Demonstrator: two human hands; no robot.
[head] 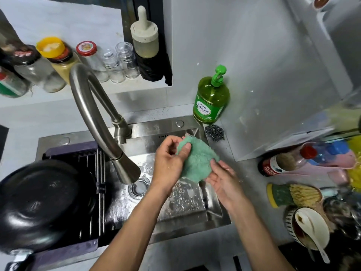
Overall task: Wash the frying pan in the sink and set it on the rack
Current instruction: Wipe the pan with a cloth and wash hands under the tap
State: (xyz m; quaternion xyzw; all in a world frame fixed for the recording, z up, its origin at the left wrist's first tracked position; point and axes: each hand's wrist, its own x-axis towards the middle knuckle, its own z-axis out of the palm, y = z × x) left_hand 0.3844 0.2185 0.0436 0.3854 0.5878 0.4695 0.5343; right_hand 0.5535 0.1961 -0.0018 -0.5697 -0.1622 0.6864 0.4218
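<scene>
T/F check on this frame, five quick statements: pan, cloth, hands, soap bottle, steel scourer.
1. The frying pan lies upside down on the rack over the left of the sink. True.
2. The left hand grips the green cloth. True.
3. The right hand holds the steel scourer. False: the scourer lies on the counter by the sink's far right corner; the right hand touches the cloth.
4. The green soap bottle lies on its side in the sink. False: it stands upright on the counter behind the sink.
5. The cloth is red. False: green.
</scene>
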